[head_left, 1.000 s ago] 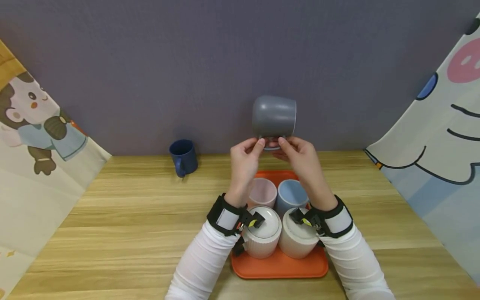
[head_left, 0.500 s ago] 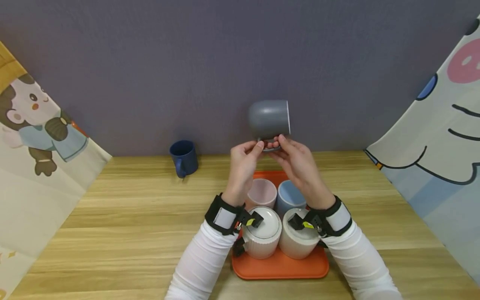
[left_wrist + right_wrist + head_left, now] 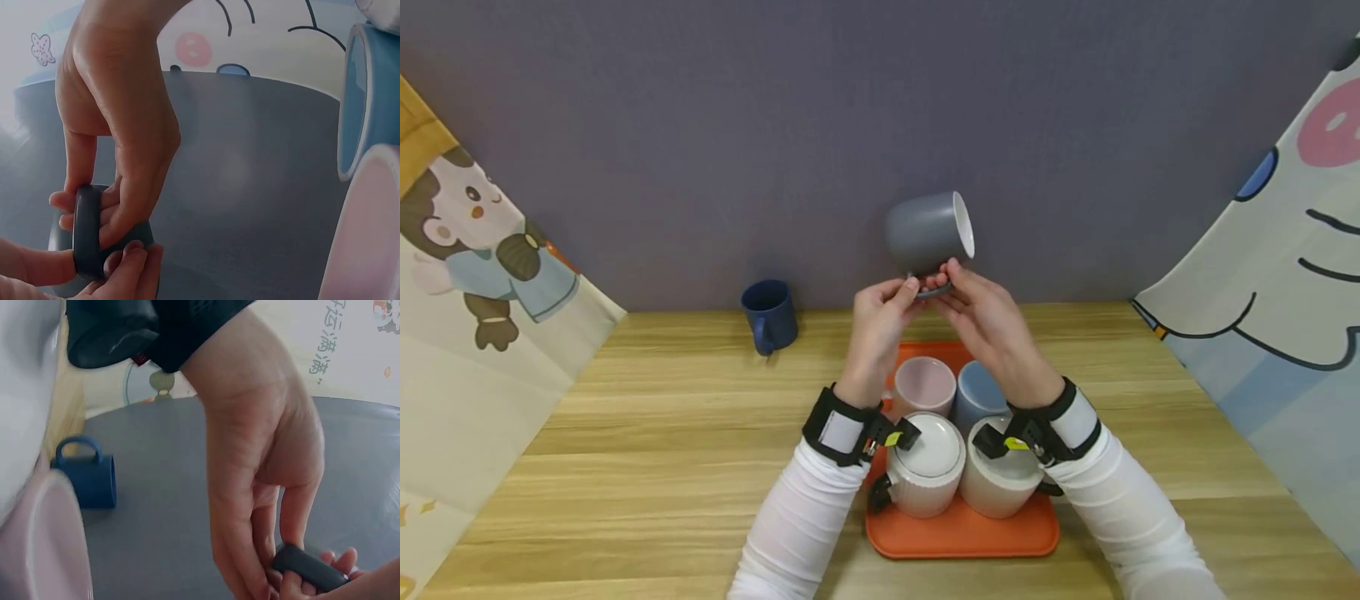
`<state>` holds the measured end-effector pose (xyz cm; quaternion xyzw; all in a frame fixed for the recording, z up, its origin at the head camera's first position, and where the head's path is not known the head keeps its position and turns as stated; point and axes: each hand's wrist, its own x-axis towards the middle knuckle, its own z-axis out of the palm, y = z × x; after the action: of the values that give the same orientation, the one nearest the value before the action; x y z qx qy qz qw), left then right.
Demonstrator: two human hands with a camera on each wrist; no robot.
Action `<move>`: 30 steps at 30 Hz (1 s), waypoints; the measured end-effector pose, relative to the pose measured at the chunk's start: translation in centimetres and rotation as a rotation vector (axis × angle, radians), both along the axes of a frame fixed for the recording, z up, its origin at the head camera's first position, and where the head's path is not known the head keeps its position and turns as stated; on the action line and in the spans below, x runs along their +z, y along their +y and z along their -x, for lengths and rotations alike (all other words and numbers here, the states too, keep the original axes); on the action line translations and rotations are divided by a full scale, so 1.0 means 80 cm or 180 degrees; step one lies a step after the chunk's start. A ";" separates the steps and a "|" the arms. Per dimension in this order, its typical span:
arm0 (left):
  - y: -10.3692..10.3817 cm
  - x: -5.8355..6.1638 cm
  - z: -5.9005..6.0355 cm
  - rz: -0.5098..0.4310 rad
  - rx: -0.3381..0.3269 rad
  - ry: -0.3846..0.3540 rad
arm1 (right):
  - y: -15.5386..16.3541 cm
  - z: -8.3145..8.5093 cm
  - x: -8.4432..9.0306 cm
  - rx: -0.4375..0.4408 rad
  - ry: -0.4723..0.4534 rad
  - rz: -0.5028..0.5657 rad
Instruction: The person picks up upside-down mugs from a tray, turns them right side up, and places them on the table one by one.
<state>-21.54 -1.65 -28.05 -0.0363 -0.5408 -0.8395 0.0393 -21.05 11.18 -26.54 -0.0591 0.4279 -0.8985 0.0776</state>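
Both hands hold a matte grey mug up in the air above the tray, tipped on its side

The grey mug (image 3: 927, 232) is smooth and rounded, with a white glazed inside, its mouth turned to the person's right; the left hand (image 3: 880, 321) and right hand (image 3: 992, 325) each pinch its thick curved handle from below with thumb and fingertips, well above the orange tray (image 3: 962, 533). The tray is flat plastic with rounded corners and lies on a wood-grain table (image 3: 662, 433). On it stand a pale pink cup (image 3: 923, 385), a pale blue cup (image 3: 977, 392) and two ribbed white ceramic jars (image 3: 928, 467) with smooth lids. A dark blue mug (image 3: 769, 315) stands apart by the grey textured wall (image 3: 737, 125)
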 end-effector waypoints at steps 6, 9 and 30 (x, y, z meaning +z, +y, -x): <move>-0.012 -0.001 0.003 0.0200 -0.0171 0.0005 | -0.005 -0.001 0.007 0.0010 -0.0128 0.0087; -0.024 -0.002 0.006 0.0554 -0.0131 0.0092 | -0.009 -0.001 0.011 0.0043 -0.0137 -0.0020; -0.109 -0.046 0.014 0.3034 0.1438 0.1113 | -0.063 0.022 0.014 -0.0061 -0.0372 -0.0676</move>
<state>-22.68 -10.34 -31.73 -0.0720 -0.8405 -0.4540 0.2868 -22.80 6.15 -25.41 0.0060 0.5159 -0.8508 0.0997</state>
